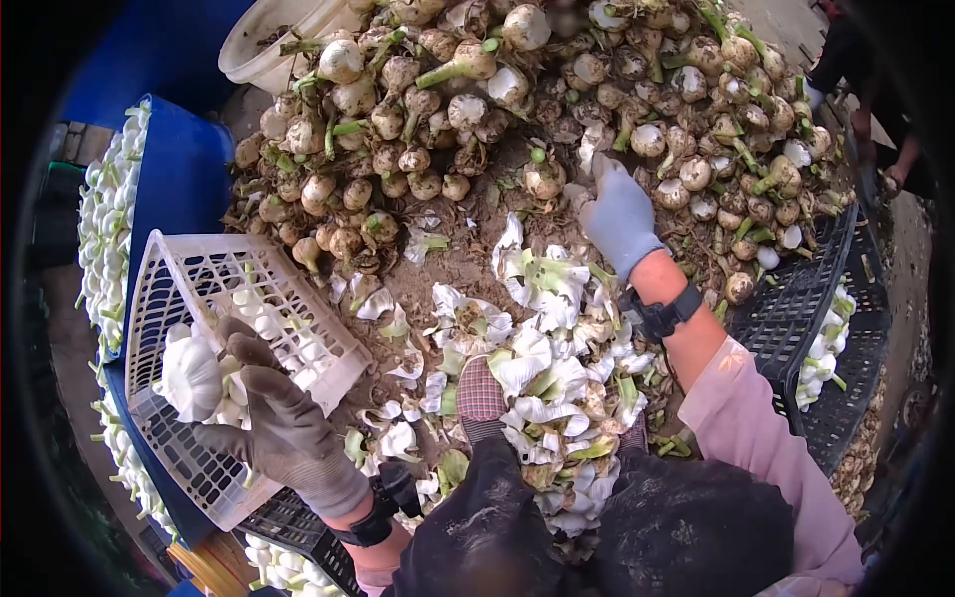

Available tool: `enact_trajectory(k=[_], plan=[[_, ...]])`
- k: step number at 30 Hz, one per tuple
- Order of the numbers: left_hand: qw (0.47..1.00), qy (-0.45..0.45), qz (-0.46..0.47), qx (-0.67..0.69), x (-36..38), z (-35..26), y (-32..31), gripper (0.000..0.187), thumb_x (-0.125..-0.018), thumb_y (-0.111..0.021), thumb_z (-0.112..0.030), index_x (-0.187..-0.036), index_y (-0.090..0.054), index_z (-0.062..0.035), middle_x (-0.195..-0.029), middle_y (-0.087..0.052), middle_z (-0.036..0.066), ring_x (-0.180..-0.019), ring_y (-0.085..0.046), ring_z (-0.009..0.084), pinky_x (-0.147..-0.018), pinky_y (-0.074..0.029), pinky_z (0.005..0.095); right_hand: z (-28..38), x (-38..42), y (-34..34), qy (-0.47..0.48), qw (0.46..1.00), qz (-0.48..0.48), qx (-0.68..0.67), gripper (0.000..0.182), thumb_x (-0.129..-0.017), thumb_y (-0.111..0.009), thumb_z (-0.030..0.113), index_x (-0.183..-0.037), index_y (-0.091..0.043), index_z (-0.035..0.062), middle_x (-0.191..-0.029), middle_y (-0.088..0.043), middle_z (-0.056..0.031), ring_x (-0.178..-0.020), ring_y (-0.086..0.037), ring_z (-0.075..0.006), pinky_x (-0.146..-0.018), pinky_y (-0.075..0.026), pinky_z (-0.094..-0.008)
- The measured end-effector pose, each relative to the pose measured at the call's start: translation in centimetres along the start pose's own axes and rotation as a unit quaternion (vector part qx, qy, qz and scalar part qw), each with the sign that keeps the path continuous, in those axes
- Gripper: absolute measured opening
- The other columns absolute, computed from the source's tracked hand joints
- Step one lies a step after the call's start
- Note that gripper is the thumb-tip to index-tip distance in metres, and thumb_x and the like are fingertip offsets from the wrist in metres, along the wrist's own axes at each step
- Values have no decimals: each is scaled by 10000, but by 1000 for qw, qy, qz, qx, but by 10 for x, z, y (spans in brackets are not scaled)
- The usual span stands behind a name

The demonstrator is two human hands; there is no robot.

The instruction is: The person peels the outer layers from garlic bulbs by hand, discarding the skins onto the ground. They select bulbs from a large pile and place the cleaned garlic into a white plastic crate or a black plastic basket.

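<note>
L hand [284, 428], brown glove, has its fingers part-curled w/ thumb spread below, holding a bunch of clean garlic bulbs [191, 378] by/over the white crate's [159, 264] L side. Biggest bulb's out past the fingertips: plump, white, ribbed, its ribs running approx. top-to-bottom in view; can't tell stem end. R hand [619, 214], grey-blue glove, has bent fingers at the soil-crusted bulb pile [398, 129]; can't tell if they've got hold of anything.
</note>
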State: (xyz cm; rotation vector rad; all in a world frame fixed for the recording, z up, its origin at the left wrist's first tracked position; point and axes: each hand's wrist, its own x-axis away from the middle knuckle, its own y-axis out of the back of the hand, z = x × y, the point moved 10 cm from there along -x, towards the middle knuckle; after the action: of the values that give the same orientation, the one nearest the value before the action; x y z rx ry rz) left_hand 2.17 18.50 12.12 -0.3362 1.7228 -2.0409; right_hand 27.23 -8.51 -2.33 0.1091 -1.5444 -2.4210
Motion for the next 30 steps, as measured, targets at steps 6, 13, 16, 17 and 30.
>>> enact_trajectory(k=[6, 13, 16, 17, 30], plan=[[715, 69, -134, -682, -5, 45, 113, 599, -899, -663, -247, -1385, -389, -29, -1320, -495, 138, -1180, -522, 251, -938, -504, 358, 36, -35, -56, 141, 985, 91, -42, 349, -856, -634, 159, -1152, -564, -12, -1062, -629, -205, -1041, -599, -337, -882, -487, -392], [657, 217, -74, -719, 1, 89, 184, 741, -675, -832, -198, -1299, -476, -15, -1301, -511, 155, -1182, -516, 255, -1005, -419, 364, 56, 79, -54, -69, 823, 290, -483, 268, -947, -591, 223, -1081, -602, -9, -773, -635, -32, -709, -609, -119, -617, -493, -284], [476, 48, 20, -878, -2, 88, 139, 697, -649, -849, -223, -1234, -523, -29, -1223, -556, 172, -1122, -553, 301, -964, -447, 389, 50, 98, -63, -93, 843, 341, -406, 320, -957, -583, 298, -1005, -621, -16, -675, -608, -6, -600, -582, -91, -521, -467, -259], [446, 53, 38, -893, 2, 92, 135, 703, -635, -856, -235, -1225, -529, -36, -1204, -561, 177, -1108, -555, 318, -949, -452, 396, 52, 96, -66, -10, 878, 217, -427, 329, -957, -577, 300, -916, -626, -23, -677, -601, -20, -567, -567, -84, -484, -453, -250], [784, 269, -214, -517, 34, 88, 186, 571, -934, -607, -305, -1390, -386, -44, -1222, -562, 87, -1109, -564, 193, -927, -493, 353, 67, 123, -37, 191, 968, 137, -93, 164, -771, -649, 163, -890, -636, 51, -811, -627, -175, -729, -611, -368, -615, -486, -408]])
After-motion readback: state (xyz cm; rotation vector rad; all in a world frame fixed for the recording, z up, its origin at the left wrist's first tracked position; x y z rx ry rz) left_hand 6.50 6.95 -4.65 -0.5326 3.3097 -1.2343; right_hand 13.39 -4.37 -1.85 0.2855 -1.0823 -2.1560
